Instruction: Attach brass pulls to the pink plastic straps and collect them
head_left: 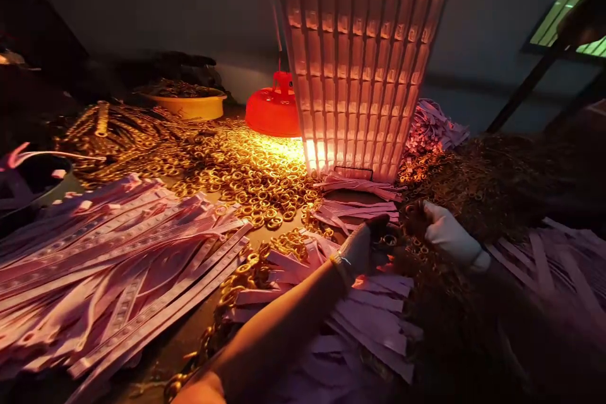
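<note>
While the red lamp glows, left hand and right hand meet at a gold ring this side of it, both curled; can't tell what's gripped.

Your worktable: dark top, mostly covered. Near left: pink strips fanned out. Far centre: gold rings heaped; upright strip rack stands just right of them. Far left: yellow bowl. Right: darker ring heap.
</note>
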Motion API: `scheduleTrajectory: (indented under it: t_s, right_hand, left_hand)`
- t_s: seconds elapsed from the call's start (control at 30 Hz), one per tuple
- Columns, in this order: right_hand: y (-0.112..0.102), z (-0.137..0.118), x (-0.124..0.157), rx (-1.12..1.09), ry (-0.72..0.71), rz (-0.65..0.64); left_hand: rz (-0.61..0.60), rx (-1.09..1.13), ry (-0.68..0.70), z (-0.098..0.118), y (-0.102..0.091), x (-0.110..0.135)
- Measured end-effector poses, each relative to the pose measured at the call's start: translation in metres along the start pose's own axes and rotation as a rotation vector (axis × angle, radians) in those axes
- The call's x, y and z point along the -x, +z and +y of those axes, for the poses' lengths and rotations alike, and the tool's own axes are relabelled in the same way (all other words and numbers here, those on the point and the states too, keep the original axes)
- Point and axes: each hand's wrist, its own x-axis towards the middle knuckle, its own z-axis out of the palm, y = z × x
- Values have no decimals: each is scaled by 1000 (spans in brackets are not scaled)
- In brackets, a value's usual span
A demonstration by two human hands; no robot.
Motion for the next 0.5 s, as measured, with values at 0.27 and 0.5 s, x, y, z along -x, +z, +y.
scheduleTrajectory:
  t_s: [0.27,0.5]
  right_hand:
    - [-7,37,1,51,-79,7]
    - [-42,61,16,510,-184,59]
  left_hand:
    - [-7,-185,29,-8,1,1]
    - [33,-241,112,-7,9,6]
